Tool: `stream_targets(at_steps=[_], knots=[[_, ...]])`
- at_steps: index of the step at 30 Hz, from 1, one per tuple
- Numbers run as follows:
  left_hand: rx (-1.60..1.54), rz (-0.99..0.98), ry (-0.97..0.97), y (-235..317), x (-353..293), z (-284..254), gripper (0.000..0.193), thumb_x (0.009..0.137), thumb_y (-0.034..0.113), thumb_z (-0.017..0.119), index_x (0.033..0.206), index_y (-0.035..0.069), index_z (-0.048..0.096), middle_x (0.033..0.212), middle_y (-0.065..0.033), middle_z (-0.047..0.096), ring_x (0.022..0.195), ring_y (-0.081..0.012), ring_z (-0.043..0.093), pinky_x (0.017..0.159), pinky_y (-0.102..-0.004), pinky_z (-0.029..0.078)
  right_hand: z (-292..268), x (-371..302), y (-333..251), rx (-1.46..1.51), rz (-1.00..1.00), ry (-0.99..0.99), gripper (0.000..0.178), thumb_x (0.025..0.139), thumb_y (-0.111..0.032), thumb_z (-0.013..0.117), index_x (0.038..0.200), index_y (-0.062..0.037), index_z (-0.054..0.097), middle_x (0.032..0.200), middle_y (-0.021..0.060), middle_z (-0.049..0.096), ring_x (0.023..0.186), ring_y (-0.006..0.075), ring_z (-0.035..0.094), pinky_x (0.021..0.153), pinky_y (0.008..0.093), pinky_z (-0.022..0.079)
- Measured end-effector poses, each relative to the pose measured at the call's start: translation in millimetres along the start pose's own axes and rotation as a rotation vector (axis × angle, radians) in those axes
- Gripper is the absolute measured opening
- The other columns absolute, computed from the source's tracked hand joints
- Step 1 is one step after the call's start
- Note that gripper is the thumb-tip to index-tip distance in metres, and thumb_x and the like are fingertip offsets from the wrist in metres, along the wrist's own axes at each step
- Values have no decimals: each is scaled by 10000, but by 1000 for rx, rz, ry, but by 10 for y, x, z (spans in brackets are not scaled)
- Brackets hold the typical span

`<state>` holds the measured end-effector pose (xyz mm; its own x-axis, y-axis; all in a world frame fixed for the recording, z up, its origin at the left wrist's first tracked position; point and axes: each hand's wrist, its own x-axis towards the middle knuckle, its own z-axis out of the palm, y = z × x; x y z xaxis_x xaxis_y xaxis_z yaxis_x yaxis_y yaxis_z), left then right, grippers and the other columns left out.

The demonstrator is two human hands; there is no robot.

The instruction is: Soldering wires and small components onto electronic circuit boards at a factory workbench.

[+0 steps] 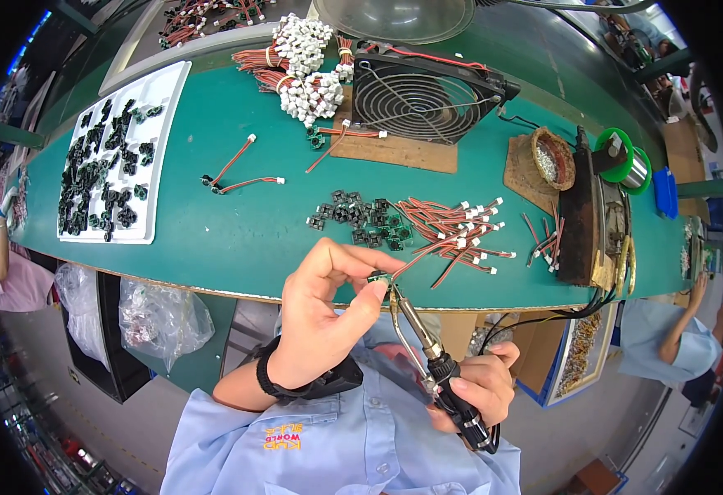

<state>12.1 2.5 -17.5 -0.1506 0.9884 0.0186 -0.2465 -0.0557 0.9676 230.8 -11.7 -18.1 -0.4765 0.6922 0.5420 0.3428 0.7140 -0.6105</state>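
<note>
My left hand (316, 322) pinches a small green circuit board (379, 278) between thumb and fingers, just off the table's near edge. A red-and-dark wire lead (416, 258) runs from the board toward the wire pile. My right hand (484, 389) is closed around the black handle of a soldering iron (415, 323), which has a thin brass-coloured tube alongside its shaft. The iron's tip meets or nearly meets the board; the exact contact is hidden by my fingers. Beyond my hands lie a cluster of small boards (361, 216) and loose wire leads with white connectors (460, 227).
A black fan (427, 95) stands at the back, beside bundled leads (308, 95). On the left is a white tray (157, 157) of small black parts. Rightward are a round tip-cleaning pot (553, 158), a dark station (578, 239) and green spools (617, 153). Co-workers sit at both sides.
</note>
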Motion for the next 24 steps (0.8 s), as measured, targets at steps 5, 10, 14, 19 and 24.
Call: stream_targets(at_steps=[5, 10, 14, 19, 24], knots=[[-25, -32, 10, 8, -10, 16, 120, 837, -28, 519, 880, 21, 417, 1017, -207, 588, 888, -170, 586, 776, -297, 479, 13, -6, 12, 1, -13, 12, 445, 645, -349, 733, 987, -120, 565, 628, 9, 540, 555, 160, 518, 757, 401, 334], [1, -35, 3, 2, -15, 15, 124, 832, -32, 520, 880, 22, 419, 1017, -203, 590, 893, -171, 585, 786, -299, 475, 9, -2, 8, -3, -4, 15, 443, 648, -350, 730, 990, -124, 564, 633, 8, 544, 557, 158, 519, 759, 399, 334], [45, -6, 3, 0, -14, 21, 127, 829, -35, 523, 881, 22, 422, 1015, -202, 593, 900, -173, 585, 793, -301, 471, -3, -1, 7, -8, 2, 9, 435, 651, -352, 726, 986, -126, 566, 631, 8, 545, 556, 157, 521, 763, 399, 336], [78, 18, 17, 0, -10, 13, 127, 828, -35, 525, 882, 24, 426, 1011, -203, 596, 912, -181, 584, 804, -305, 463, -24, 14, -30, 44, 75, 28, 413, 545, -268, 785, 914, -162, 634, 703, -28, 600, 596, 136, 566, 755, 355, 317], [122, 35, 9, 5, -1, -1, 136, 823, -37, 530, 886, 24, 426, 1011, -203, 597, 923, -187, 584, 808, -309, 459, -26, 18, -23, 48, 81, 39, 391, 549, -273, 779, 895, -155, 640, 696, -26, 603, 584, 135, 568, 764, 358, 319]])
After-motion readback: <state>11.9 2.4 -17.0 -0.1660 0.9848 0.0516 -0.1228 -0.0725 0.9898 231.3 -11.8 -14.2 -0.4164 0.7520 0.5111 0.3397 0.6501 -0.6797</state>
